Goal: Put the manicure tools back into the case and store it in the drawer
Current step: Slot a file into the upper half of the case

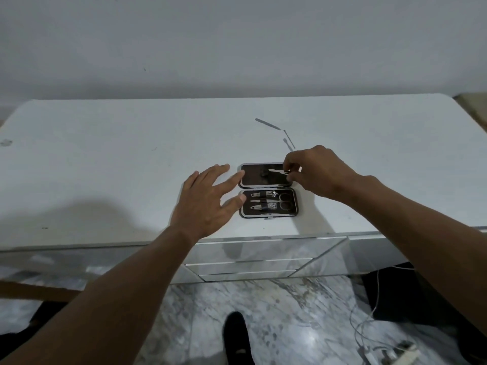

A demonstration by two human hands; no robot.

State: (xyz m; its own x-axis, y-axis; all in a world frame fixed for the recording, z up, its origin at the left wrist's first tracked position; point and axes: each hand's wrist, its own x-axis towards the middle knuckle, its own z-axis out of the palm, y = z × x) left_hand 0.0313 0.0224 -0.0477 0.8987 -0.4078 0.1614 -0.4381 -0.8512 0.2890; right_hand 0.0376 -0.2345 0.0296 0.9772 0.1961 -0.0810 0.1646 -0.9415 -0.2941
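Manicure tools sit partly packed and partly loose in the head view. A small dark rectangular case with a silvery rim (268, 190) lies opened flat near the front edge of the white tabletop (105, 167), its two halves one behind the other. The near half holds two silver nail clippers (263, 200) and a small pair of scissors (283, 201), tucked under a dark elastic band. The far half is a plain dark lining.

Above that far half the right hand (320, 172) pinches a thin silver metal tool (276, 171) between thumb and fingertips — the tool's pointed end reaches leftward over the lining, and I cannot tell whether it touches it. The left hand (204, 200) is spread open and grips nothing; its fingertips rest at the case's left edge, index finger by the far half, thumb by the near half.

Behind the case, farther back on the tabletop, three more slender grey metal implements lie loose: a longer one (267, 124) angled across, and two shorter ones (288, 140) close together just beyond the right hand.

Below the tabletop edge a mirrored drawer front (263, 248) shows, closed. Marbled grey floor (290, 312) lies beneath, with a dark shoe (237, 335) — and white cables (374, 312) trailing at the lower right.
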